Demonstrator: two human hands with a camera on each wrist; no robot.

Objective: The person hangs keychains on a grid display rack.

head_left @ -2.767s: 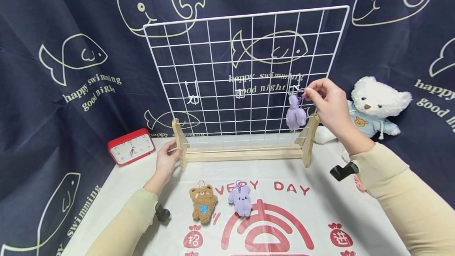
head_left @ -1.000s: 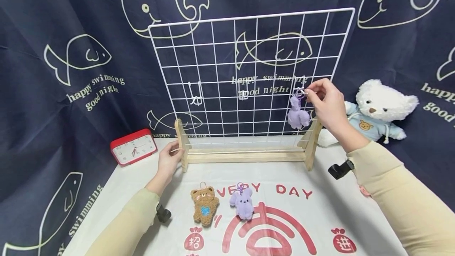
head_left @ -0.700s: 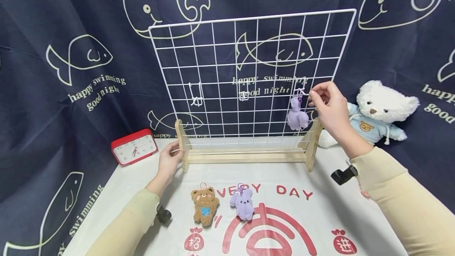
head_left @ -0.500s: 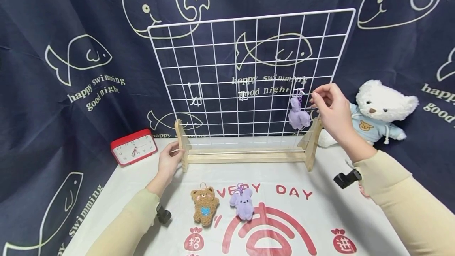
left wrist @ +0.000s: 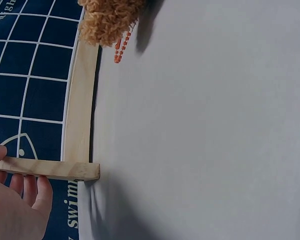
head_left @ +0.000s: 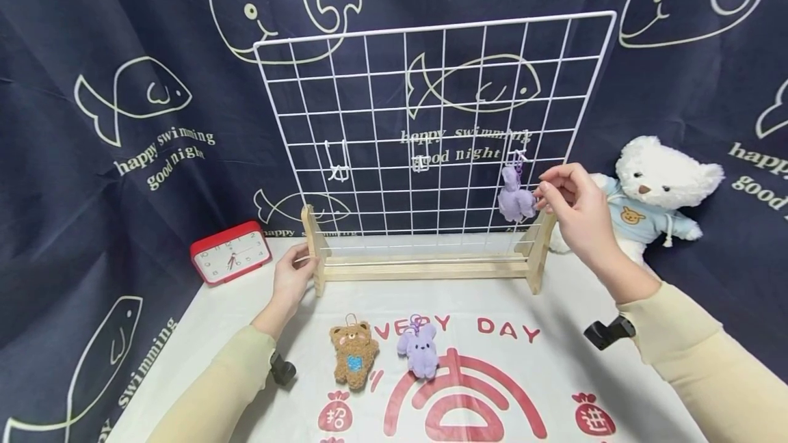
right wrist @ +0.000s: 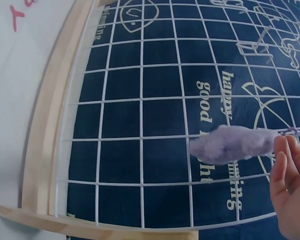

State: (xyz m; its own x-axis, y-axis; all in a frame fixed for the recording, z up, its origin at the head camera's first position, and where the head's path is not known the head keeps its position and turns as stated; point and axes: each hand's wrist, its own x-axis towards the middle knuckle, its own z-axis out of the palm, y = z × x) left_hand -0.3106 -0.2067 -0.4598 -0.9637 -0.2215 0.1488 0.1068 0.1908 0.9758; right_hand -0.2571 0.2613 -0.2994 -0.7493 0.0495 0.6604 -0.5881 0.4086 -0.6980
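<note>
A purple plush keychain [head_left: 516, 198] hangs by its ring from the right hook [head_left: 518, 156] on the white wire grid panel [head_left: 425, 98]. Just right of it is my right hand [head_left: 579, 207], fingers loosely bent and fingertips beside the plush. In the right wrist view those fingers overlap the top end of the plush [right wrist: 235, 144]. My left hand [head_left: 293, 279] grips the left upright of the wooden stand [head_left: 312, 245]; thumb and fingers lie on opposite sides of the wood in the left wrist view. A brown bear keychain [head_left: 353, 355] and another purple plush keychain [head_left: 421, 354] lie in front on the tablecloth.
Bare white hooks hang at the grid's left [head_left: 338, 171] and middle. A red clock [head_left: 230, 253] stands left of the stand. A white teddy bear [head_left: 652, 183] in a blue top sits at the right. Behind everything is a dark blue curtain [head_left: 154, 5].
My right hand has let go of the purple plush's ring, leaving it on the right hook, and moved slightly right and down beside the plush. My left hand stays on the stand.
</note>
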